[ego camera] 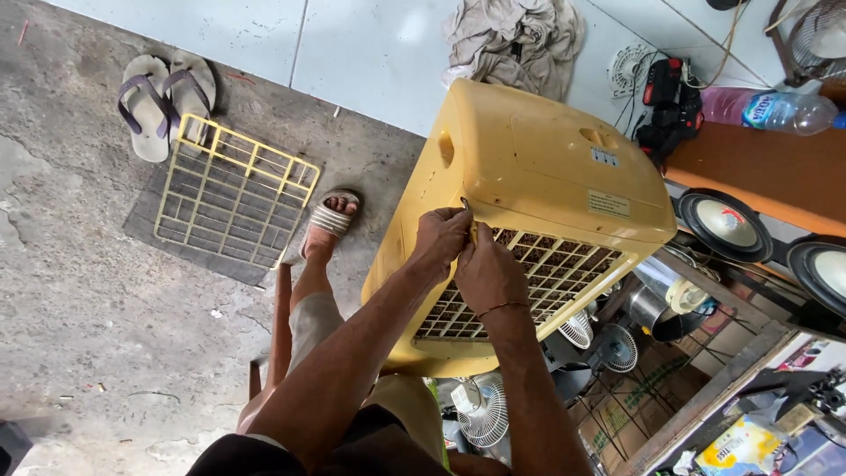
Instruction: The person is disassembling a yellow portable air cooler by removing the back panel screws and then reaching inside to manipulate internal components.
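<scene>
**Two hands at the cooler's grille edge**

Two hands are close together at the top edge of the grille (pixel 520 282) of a yellow cooler (pixel 538 167). The cooler lies tilted in front of the person, with its grille side turned toward the camera. The left hand (pixel 441 242) is closed, and its fingers pinch something small at the corner where the grille meets the yellow body; what it is, I cannot tell. The right hand (pixel 487 275) lies just beside it, touching it, with the fingers curled onto the same edge. A thin band is around the right wrist.

On the concrete floor to the left lies a second yellow grille (pixel 233 194), flat, on a dark mat (pixel 150 225). A pair of sandals (pixel 167 101) stands beyond it, near the white tiles. The person's foot (pixel 330 220) in a striped sandal rests between the loose grille and the cooler. A heap of cloth (pixel 515 40) lies behind the cooler. To the right are a plastic bottle (pixel 775 107) on a brown shelf, two speakers (pixel 727 225), and small fans (pixel 485 410) lower down.
</scene>
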